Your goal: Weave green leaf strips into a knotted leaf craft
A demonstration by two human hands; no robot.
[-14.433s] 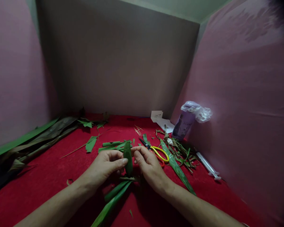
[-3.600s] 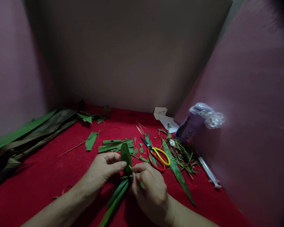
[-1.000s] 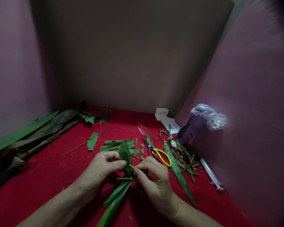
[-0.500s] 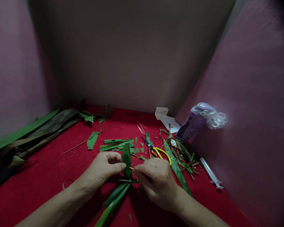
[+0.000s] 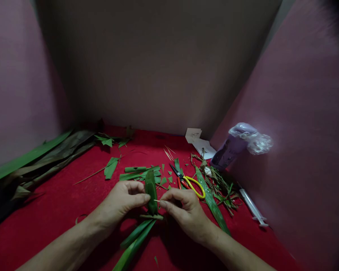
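Upright near the middle stands a folded green leaf piece, pinched between the thumb and fingers of my left hand. Just to its right, my right hand grips a thin pale stick between thumb and forefinger, its tip at the leaf's right edge. Below the folded leaf lies a short brown twig. Long green leaf strips run from there toward the bottom of the view. Yellow-handled scissors rest behind my right hand, beside a red-handled tool.
Cut leaf scraps and thin sticks lie on the red cloth. Large leaves lie at the left. To the right are a long leaf, dry stems, a syringe, a purple bottle and white cards.
My right hand has turned and its fingers have opened out a little around the stick. The twig below the leaf has shifted slightly and shows more. My left hand stays on the leaf.
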